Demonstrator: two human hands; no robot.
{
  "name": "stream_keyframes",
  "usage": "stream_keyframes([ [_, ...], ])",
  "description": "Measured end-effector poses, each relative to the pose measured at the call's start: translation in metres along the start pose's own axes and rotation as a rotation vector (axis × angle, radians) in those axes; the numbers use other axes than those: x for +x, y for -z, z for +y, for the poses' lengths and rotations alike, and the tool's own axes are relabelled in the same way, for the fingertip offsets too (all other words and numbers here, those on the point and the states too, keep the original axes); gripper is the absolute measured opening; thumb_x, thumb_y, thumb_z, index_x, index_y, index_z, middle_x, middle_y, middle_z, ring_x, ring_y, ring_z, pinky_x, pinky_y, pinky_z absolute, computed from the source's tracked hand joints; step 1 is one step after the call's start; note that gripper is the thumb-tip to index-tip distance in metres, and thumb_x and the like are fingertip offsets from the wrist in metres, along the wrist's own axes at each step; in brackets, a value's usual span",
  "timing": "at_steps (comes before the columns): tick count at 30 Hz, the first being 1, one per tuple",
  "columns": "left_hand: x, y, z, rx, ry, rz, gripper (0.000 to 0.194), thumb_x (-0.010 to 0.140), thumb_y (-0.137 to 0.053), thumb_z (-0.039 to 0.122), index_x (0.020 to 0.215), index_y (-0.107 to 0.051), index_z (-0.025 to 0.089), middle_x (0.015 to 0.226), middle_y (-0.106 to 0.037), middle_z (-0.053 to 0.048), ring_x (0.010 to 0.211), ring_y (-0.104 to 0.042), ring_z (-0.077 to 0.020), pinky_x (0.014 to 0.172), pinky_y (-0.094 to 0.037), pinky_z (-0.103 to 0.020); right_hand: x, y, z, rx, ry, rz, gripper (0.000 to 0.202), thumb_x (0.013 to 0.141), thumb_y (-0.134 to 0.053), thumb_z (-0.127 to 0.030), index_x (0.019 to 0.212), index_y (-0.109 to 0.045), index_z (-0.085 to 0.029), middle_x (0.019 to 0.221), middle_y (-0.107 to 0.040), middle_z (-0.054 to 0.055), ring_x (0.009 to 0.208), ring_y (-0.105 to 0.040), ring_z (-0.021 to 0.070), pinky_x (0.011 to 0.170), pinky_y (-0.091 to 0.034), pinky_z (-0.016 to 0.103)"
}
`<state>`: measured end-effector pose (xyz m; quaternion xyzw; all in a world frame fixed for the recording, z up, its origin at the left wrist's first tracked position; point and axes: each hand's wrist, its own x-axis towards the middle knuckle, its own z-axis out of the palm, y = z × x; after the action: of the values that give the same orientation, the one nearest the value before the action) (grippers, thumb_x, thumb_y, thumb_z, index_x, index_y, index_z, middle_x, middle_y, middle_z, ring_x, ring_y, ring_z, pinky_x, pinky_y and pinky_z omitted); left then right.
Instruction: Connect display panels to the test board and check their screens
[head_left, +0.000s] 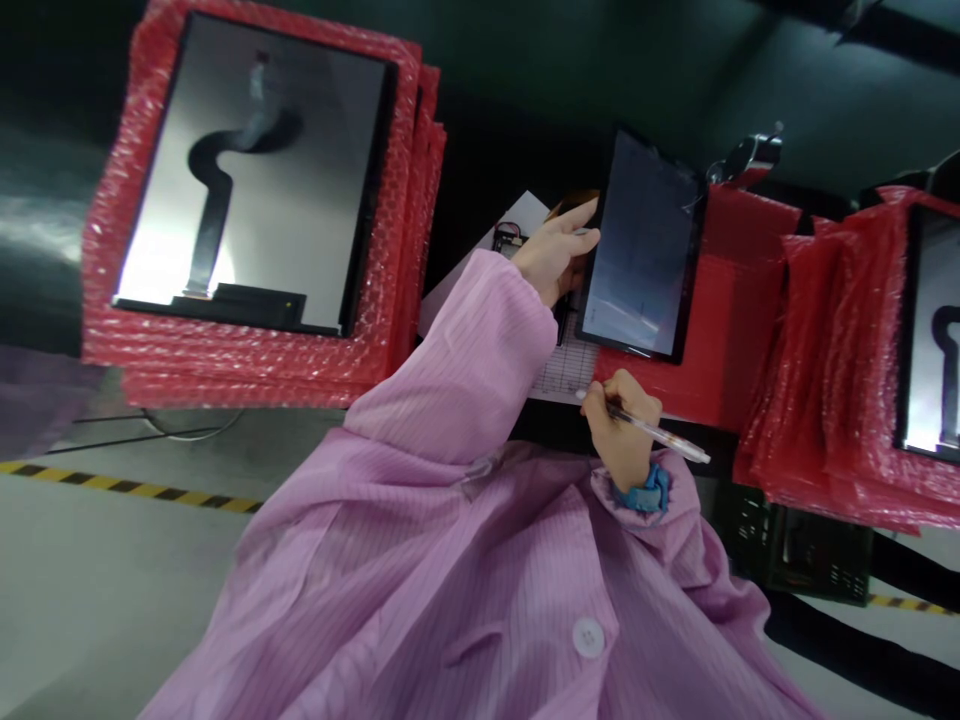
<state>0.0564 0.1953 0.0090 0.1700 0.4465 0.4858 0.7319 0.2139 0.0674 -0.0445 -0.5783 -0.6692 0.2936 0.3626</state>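
My left hand (559,250) is at the left edge of a dark flat display panel (642,250), its fingers round that edge and the panel tilted. Below the panel, my right hand (624,420) is closed on a white pen (671,441), its tip pointing left over a printed sheet with a grid (568,368). A blue band (646,490) circles the right wrist. Under and right of the panel lies a red sheet (731,340). Small electronic parts beside the left hand are partly hidden.
On the left, a large silver panel (300,200) with a black ribbon cable lies on stacked red bubble wrap (109,250). More red bubble wrap (840,350) with another silver panel (930,340) stands at the right. A green crate (825,555) sits below it.
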Motion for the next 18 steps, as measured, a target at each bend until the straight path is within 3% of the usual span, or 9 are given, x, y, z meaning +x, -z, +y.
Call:
stream_keyframes([
  [5, 0.0, 0.0, -0.001, -0.074, -0.006, 0.008, 0.049, 0.102, -0.041, 0.001, 0.144, -0.058, 0.02, 0.069, -0.068, -0.004, 0.107, -0.068, -0.0276, 0.1, -0.05, -0.042, 0.0, 0.001, 0.0, 0.202, -0.108, 0.08, 0.031, 0.084, -0.059, -0.025, 0.059, -0.04, -0.024, 0.047, -0.054, -0.006, 0.041, -0.05, 0.0081, 0.045, -0.037, 0.021],
  [9, -0.001, 0.001, 0.0, 0.005, -0.092, -0.167, 0.038, 0.105, -0.043, 0.005, 0.135, -0.064, 0.015, 0.092, -0.074, -0.004, 0.099, -0.071, -0.0206, 0.089, -0.052, -0.031, -0.001, 0.004, 0.005, 0.426, -0.2, 0.111, 0.03, 0.083, -0.06, -0.023, 0.061, -0.039, -0.023, 0.047, -0.056, -0.007, 0.037, -0.048, 0.007, 0.038, -0.033, 0.018],
  [12, -0.003, -0.005, 0.005, 0.103, -0.158, -0.286, 0.042, 0.102, -0.047, 0.004, 0.13, -0.07, 0.024, 0.098, -0.075, -0.003, 0.088, -0.07, -0.0176, 0.074, -0.055, -0.027, -0.003, 0.006, 0.012, 0.519, -0.23, 0.129, 0.031, 0.082, -0.06, -0.024, 0.063, -0.036, -0.024, 0.048, -0.055, -0.008, 0.037, -0.049, 0.0068, 0.037, -0.031, 0.017],
  [15, -0.004, -0.011, 0.01, 0.164, -0.191, -0.339, 0.045, 0.098, -0.051, 0.003, 0.119, -0.076, 0.036, 0.094, -0.074, -0.001, 0.086, -0.069, -0.0183, 0.072, -0.058, -0.027, -0.003, 0.006, 0.015, 0.532, -0.234, 0.132, 0.031, 0.081, -0.06, -0.024, 0.064, -0.035, -0.024, 0.048, -0.055, -0.008, 0.038, -0.049, 0.007, 0.036, -0.031, 0.017],
  [18, -0.003, -0.013, 0.011, 0.187, -0.212, -0.345, 0.038, 0.098, -0.05, 0.002, 0.106, -0.078, 0.026, 0.097, -0.074, -0.001, 0.091, -0.07, -0.0156, 0.079, -0.057, -0.026, -0.004, 0.005, 0.012, 0.463, -0.206, 0.125, 0.029, 0.082, -0.06, -0.024, 0.063, -0.037, -0.024, 0.048, -0.056, -0.008, 0.037, -0.048, 0.0071, 0.037, -0.032, 0.018],
])
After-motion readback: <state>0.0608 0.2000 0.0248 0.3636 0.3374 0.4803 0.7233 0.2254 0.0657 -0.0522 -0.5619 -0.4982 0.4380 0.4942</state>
